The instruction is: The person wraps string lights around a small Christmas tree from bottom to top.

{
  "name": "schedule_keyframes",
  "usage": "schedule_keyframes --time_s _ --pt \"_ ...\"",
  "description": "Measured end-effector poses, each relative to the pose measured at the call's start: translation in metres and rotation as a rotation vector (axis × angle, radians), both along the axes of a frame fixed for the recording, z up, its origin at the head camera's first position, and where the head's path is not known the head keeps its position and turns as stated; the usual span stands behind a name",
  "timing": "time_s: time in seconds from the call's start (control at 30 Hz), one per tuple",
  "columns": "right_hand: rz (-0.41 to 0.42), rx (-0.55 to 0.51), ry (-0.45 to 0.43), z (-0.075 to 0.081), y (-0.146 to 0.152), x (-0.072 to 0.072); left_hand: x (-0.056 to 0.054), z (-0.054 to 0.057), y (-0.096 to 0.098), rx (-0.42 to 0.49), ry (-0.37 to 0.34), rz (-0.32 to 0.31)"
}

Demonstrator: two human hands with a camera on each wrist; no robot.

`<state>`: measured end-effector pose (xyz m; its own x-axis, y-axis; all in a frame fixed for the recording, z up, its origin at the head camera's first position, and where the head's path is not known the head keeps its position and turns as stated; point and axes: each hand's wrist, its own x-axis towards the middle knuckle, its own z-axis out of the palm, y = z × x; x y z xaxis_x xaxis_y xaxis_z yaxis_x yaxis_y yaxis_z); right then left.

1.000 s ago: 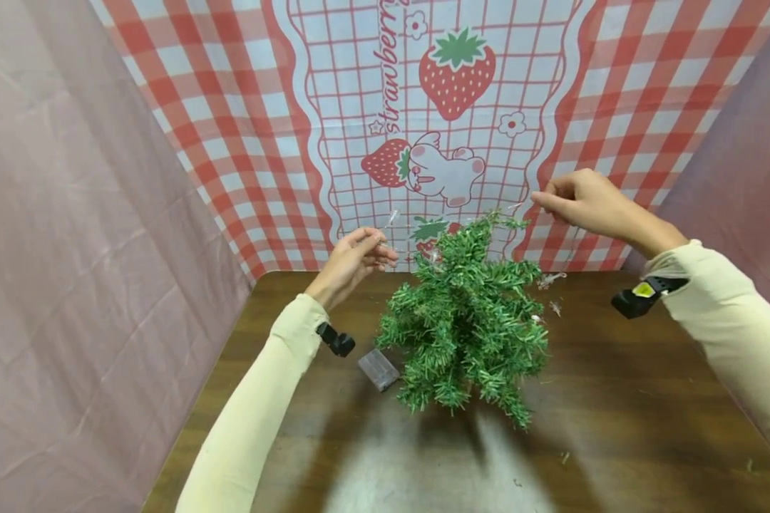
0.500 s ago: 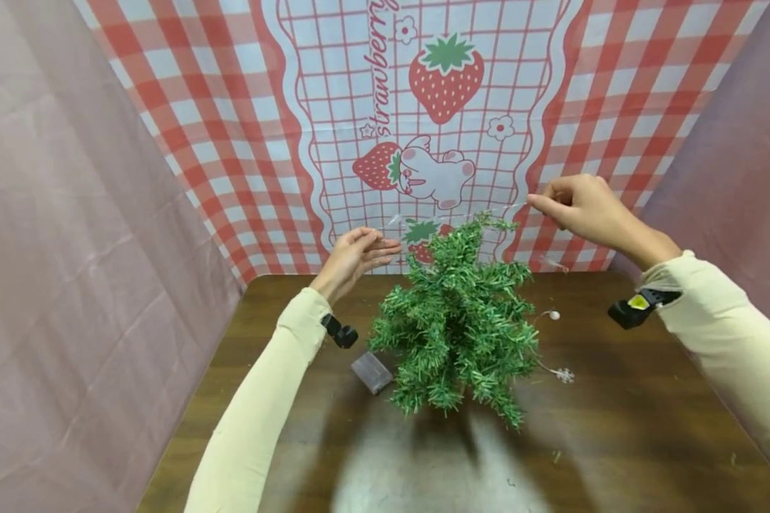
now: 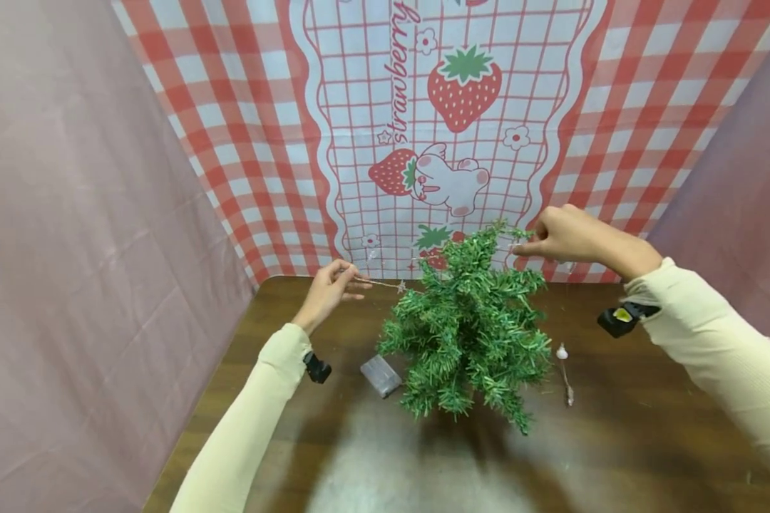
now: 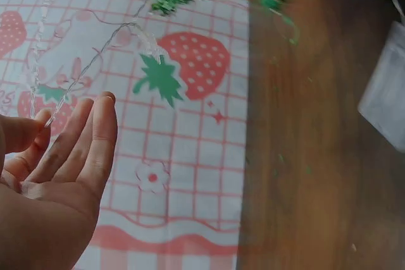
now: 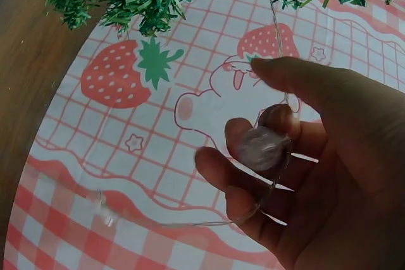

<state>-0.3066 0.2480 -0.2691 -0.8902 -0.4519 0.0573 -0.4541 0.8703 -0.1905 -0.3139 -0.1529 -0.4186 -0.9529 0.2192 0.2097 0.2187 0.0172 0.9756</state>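
A small green artificial Christmas tree stands on the table, with a clear-wired string of lights around its upper part. To the tree's left, my left hand pinches the light-string wire between thumb and forefinger, the other fingers extended. A star-like light hangs on that stretch, near the branches. Beside the treetop on the right, my right hand has its fingers curled around another stretch of the string. A clear round light lies against those fingers, and the wire trails past them to a further light.
A clear battery box lies on the wooden table, left of the tree. Right of it dangle a white ball light and another small light. A strawberry-print checked cloth hangs behind, with pink cloth at the sides.
My left hand has moved left and down, drawing wire out from the tree. My right hand has come lower and closer to the treetop. Lights on the right swung out and now hang lower.
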Motion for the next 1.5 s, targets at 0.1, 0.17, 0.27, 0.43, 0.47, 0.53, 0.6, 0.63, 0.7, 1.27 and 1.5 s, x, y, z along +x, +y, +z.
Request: schedule_keyframes --time_s 0.1,0.17,0.27,0.43,0.47,0.53,0.6,0.63,0.7,1.27,1.5 --pt "-0.002 -0.028 -0.026 -0.002 0.003 0.001 0.004 -0.009 -0.002 -0.032 0.011 0.026" --pt "0.005 -0.042 -0.039 -0.003 0.004 0.003 0.006 -0.012 -0.003 -0.069 0.035 0.051" --pt "0.030 -0.057 -0.050 -0.004 0.006 0.006 0.013 -0.016 -0.006 -0.113 0.063 0.099" --pt "0.118 -0.060 -0.036 -0.010 0.010 0.011 0.029 -0.027 -0.019 -0.119 0.046 0.133" --pt "0.126 -0.058 -0.029 -0.012 0.013 0.012 0.032 -0.029 -0.022 -0.099 0.036 0.127" --pt "0.116 -0.063 -0.025 -0.015 0.017 0.014 0.037 -0.033 -0.030 -0.067 0.025 0.116" --pt "0.087 -0.074 -0.027 -0.019 0.022 0.015 0.042 -0.036 -0.038 -0.024 0.015 0.106" --pt "0.076 -0.076 -0.026 -0.021 0.025 0.015 0.044 -0.037 -0.041 -0.007 0.013 0.106" --pt "0.067 -0.079 -0.026 -0.023 0.030 0.016 0.049 -0.037 -0.046 0.016 0.010 0.106" --pt "-0.045 -0.347 0.221 -0.036 0.027 0.005 0.051 -0.017 -0.034 0.488 -0.163 -0.116" --pt "-0.072 -0.448 0.318 -0.042 0.027 0.000 0.023 -0.014 -0.020 0.163 0.056 0.012"
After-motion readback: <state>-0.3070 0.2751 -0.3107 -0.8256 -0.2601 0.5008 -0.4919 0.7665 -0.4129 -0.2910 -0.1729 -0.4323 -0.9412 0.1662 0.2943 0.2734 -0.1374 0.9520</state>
